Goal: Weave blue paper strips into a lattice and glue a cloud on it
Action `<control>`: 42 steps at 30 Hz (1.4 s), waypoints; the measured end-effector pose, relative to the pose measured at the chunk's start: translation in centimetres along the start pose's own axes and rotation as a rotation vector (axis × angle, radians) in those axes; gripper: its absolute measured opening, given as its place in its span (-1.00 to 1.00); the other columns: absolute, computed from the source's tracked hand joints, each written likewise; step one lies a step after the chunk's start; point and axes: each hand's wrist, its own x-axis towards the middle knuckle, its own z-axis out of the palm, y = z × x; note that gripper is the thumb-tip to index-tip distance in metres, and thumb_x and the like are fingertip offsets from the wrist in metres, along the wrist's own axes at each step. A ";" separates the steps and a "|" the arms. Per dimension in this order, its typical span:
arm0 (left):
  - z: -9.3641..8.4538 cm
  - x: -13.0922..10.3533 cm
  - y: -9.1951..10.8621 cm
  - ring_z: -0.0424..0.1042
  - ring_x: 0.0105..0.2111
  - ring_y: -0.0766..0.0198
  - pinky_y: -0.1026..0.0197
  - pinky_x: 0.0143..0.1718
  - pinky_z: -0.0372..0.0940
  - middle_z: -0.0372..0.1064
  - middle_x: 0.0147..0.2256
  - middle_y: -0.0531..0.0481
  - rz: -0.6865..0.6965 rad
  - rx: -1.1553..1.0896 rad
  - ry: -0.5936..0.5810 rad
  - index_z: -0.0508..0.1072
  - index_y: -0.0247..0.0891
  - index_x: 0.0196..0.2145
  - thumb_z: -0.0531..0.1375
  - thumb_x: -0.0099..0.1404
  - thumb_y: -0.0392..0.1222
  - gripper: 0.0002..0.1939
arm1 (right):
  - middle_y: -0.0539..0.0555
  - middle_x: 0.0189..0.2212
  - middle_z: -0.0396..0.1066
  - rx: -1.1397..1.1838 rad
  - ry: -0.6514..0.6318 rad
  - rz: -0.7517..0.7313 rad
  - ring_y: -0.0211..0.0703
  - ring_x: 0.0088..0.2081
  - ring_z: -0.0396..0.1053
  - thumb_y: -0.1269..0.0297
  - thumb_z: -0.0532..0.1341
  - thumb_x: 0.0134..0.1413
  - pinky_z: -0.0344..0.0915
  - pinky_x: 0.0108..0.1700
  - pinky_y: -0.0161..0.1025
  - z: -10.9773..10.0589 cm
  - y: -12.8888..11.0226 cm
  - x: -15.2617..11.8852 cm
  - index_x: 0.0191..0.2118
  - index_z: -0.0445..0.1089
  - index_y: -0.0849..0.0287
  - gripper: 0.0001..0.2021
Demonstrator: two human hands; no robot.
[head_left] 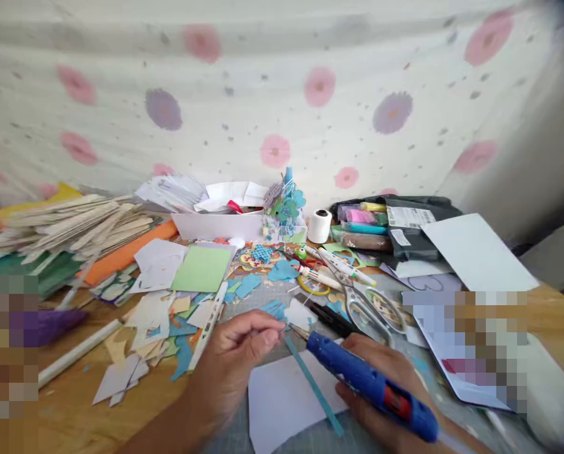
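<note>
At the centre front, my left hand point(237, 359) pinches the upper end of a thin blue paper strip point(316, 389) between thumb and fingertips. My right hand point(380, 372) is wrapped round a blue glue gun point(367, 378), whose metal nozzle points left at the pinched end, very near or touching it. Below the hands lies a white sheet of paper point(288, 394), with the strip slanting over it toward the lower right. Small blue paper pieces point(275, 309) lie just behind my left fingertips.
Scissors point(367, 315), markers point(329, 277) and paper scraps point(168, 334) crowd the middle and left. A white thread spool point(319, 226), a decorated blue bottle shape point(288, 205) and a white box point(220, 226) stand at the back. Wooden sticks point(83, 227) are piled left.
</note>
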 end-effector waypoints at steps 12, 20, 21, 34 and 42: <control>-0.6 0.2 -0.1 0.26 -0.36 0.31 0.28 -0.29 0.14 0.33 -0.43 0.11 0.226 0.173 0.019 0.53 -0.10 -0.44 0.18 0.23 -0.29 -0.84 | 0.06 -0.47 0.40 0.059 -0.058 -0.072 -0.20 -0.48 0.37 0.33 0.10 0.12 0.23 -0.52 -0.34 0.6 2.2 -0.9 -0.37 0.33 0.11 -0.91; -0.2 0.0 0.0 0.21 -0.40 0.31 0.28 -0.35 0.10 0.29 -0.46 0.10 0.117 0.100 0.069 0.49 -0.15 -0.51 0.20 0.11 -0.32 -0.89 | 0.06 -0.46 0.42 0.034 -0.079 -0.083 -0.18 -0.46 0.39 0.29 0.11 0.13 0.25 -0.51 -0.33 0.8 2.9 -1.3 -0.37 0.34 0.10 -0.90; -0.2 0.0 -0.1 0.20 -0.40 0.31 0.28 -0.36 0.09 0.28 -0.47 0.10 0.089 0.087 0.069 0.48 -0.16 -0.50 0.21 0.10 -0.31 -0.91 | 0.05 -0.45 0.41 0.035 -0.081 -0.067 -0.19 -0.46 0.38 0.31 0.13 0.09 0.25 -0.49 -0.33 0.7 2.6 -1.2 -0.36 0.33 0.10 -0.94; -0.3 -0.1 -0.3 0.23 -0.51 0.38 0.35 -0.45 0.14 0.28 -0.56 0.14 -0.048 0.149 0.062 0.47 -0.20 -0.45 0.28 0.13 -0.18 -0.93 | -0.03 -0.48 0.30 0.051 -0.085 0.054 -0.28 -0.49 0.26 0.47 0.16 -0.06 0.14 -0.49 -0.36 -0.3 0.2 -0.4 -0.41 0.23 0.11 -0.88; -0.1 -0.1 0.3 0.25 -0.54 0.38 0.35 -0.50 0.15 0.31 -0.59 0.14 -0.028 0.256 0.038 0.44 -0.21 -0.45 0.23 0.16 -0.21 -0.94 | -0.09 -0.57 0.20 -0.070 -0.051 0.124 -0.32 -0.56 0.19 0.36 0.15 0.05 0.11 -0.53 -0.37 -0.2 -0.2 -0.2 -0.50 0.14 0.12 -0.82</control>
